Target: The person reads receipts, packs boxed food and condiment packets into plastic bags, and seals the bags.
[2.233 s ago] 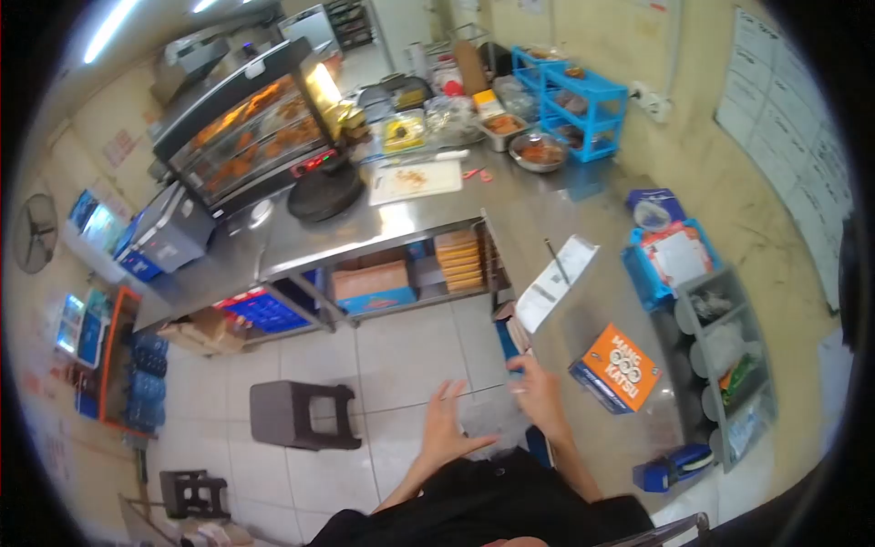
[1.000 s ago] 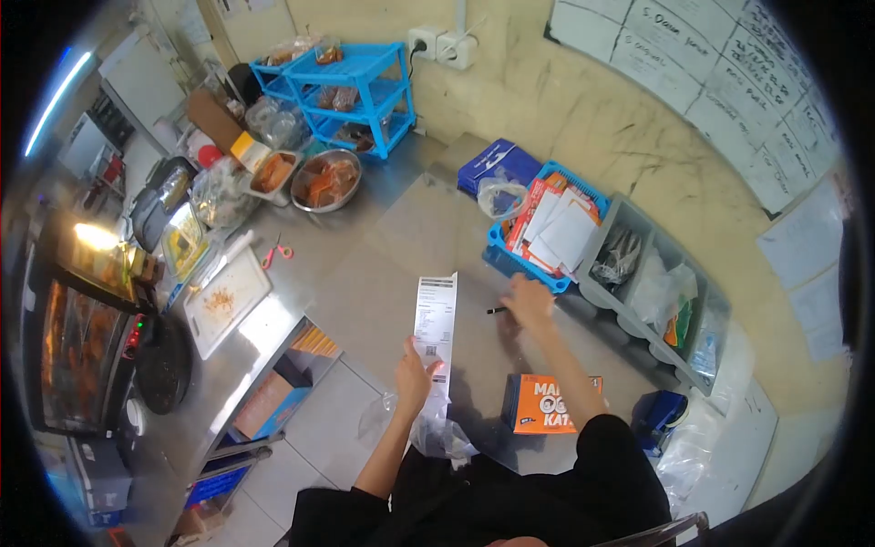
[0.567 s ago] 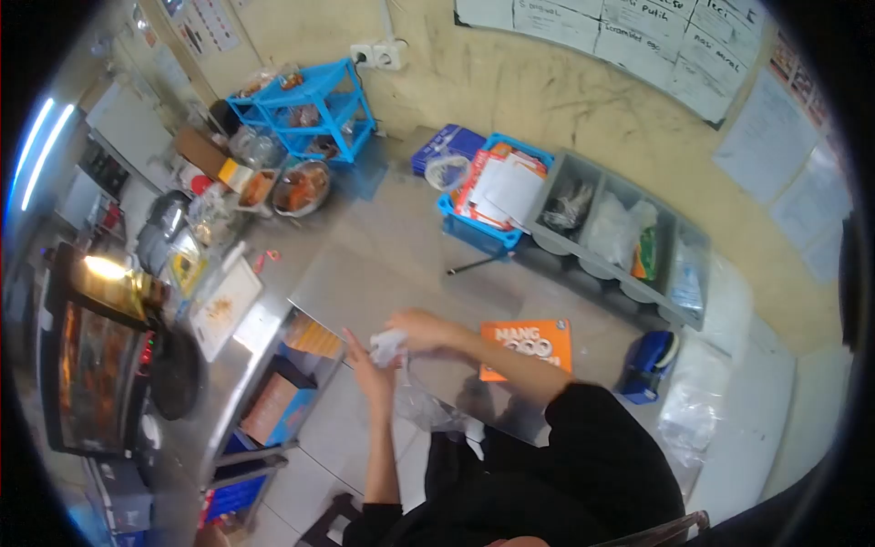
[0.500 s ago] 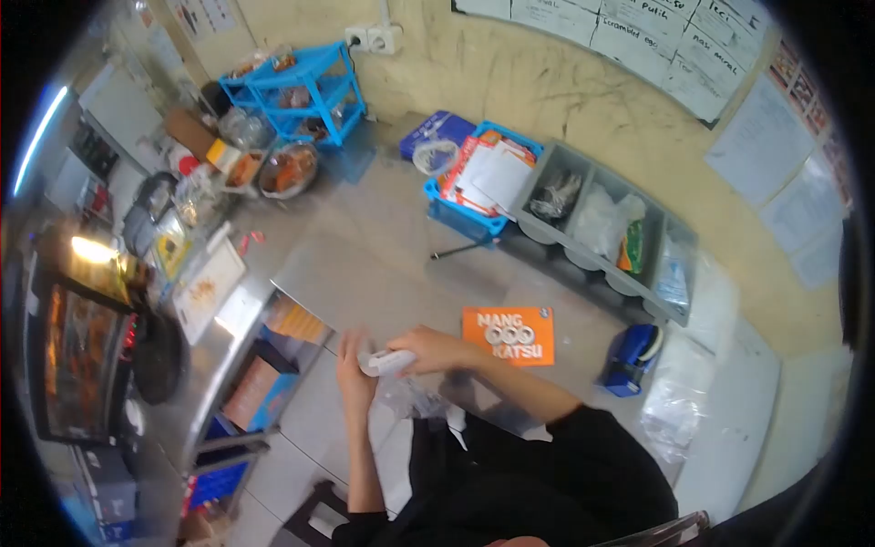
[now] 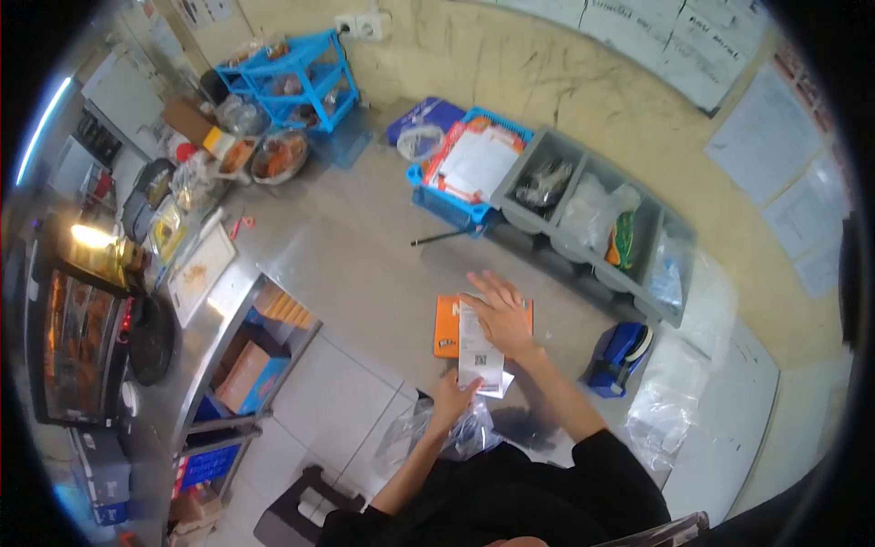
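Observation:
A printed white receipt (image 5: 479, 351) with a small QR code lies over the orange card (image 5: 447, 330), which shows the lettering only in part. My left hand (image 5: 453, 399) pinches the receipt's lower end. Spread over its upper end and the card is my right hand (image 5: 501, 321), fingers stretched out and apart. Another bit of white paper shows beside the receipt's lower right corner. Crumpled clear plastic (image 5: 469, 428) sits just below my left hand, close to my body; what supports it is hidden.
To the right are a blue tape dispenser (image 5: 618, 357) and clear plastic bags (image 5: 670, 387). Behind stand a grey divided bin (image 5: 547, 221) and a blue basket (image 5: 463, 215) of papers. A black pen (image 5: 439, 238) lies nearby. A cutting board (image 5: 208, 263) rests on the left counter.
Both hands have moved right, from beside the table's edge to the orange card. The folded white paper is now spread out on it. My right hand has opened.

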Available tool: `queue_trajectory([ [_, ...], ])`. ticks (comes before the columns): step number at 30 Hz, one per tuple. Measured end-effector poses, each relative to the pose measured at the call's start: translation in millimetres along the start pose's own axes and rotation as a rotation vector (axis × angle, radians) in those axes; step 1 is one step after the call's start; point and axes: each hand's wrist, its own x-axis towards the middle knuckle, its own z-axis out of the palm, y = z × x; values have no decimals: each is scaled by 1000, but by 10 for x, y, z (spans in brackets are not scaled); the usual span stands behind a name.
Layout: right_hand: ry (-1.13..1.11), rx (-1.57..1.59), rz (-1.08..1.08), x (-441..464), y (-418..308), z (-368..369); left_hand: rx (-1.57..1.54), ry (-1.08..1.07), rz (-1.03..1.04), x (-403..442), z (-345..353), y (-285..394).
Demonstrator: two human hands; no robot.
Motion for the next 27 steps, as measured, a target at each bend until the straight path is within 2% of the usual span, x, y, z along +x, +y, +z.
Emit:
queue_trajectory([
  [1, -105, 169, -143, -49, 12, 55, -59, 53, 26, -32, 28, -13],
  [2, -136, 183, -138, -85, 44, 99, -122, 107, 58, -42, 70, -10],
  [3, -343, 226, 9, -16, 77, 83, -275, 130, 25, -76, 99, 56],
  [4, -546, 262, 155, 70, 124, 58, -286, 133, 9, -17, 146, -52],
  [5, -562, 266, 154, 175, 191, 29, -130, 285, 66, 81, 191, -248],
  [6, -751, 369, 214, 288, 266, -5, 33, 431, 126, 62, 177, -114],
  [7, -936, 471, 274, 309, 301, -35, 120, 451, 132, 4, 186, 23],
  [8, -939, 472, 275, 232, 323, -29, 120, 450, 130, -27, 209, -20],
  [10, -1116, 791, 491, 162, 369, -68, 344, 529, 314, -56, 250, -76],
  [11, -1116, 781, 484, 84, 377, -116, 283, 551, 342, -110, 274, -113],
  [13, -1094, 1161, 752, -153, 189, -386, 302, 532, 340, -292, 227, -47],
  [15, -879, 1102, 719, -598, 114, -440, 384, 440, 335, -496, 118, -95],
  [16, -834, 1255, 851, -731, 16, -610, 379, 450, 330, -602, 50, -49],
  [18, -729, 1557, 1069, -996, -194, -971, 160, -9, 46, -857, -53, 68],
  [19, -666, 1708, 1153, -1150, -287, -1078, 52, 5, 251, -890, 19, -239],
  [20, -672, 1709, 1151, -1315, -392, -1138, 51, 10, 249, -961, 5, -220],
  [22, -403, 1906, 1481, -1575, -568, -1210, -400, -368, 11, -1155, -70, 0],
  [23, -407, 1908, 1473, -1658, -616, -1206, -481, -427, 20, -1267, -122, 238],
  [24, -237, 2000, 1457, -1729, -662, -1187, -479, -421, 24, -1283, -136, 274],
  [25, -63, 2089, 1438, -1785, -698, -1165, -352, -461, 96, -1311, -153, 288],
  [26, -51, 2075, 1369, -1831, -676, -1166, -222, -500, 160, -1351, -185, 304],
  [27, -64, 2148, 1376, -1818, -664, -1189, -89, -420, 219, -1397, -188, 368],
])
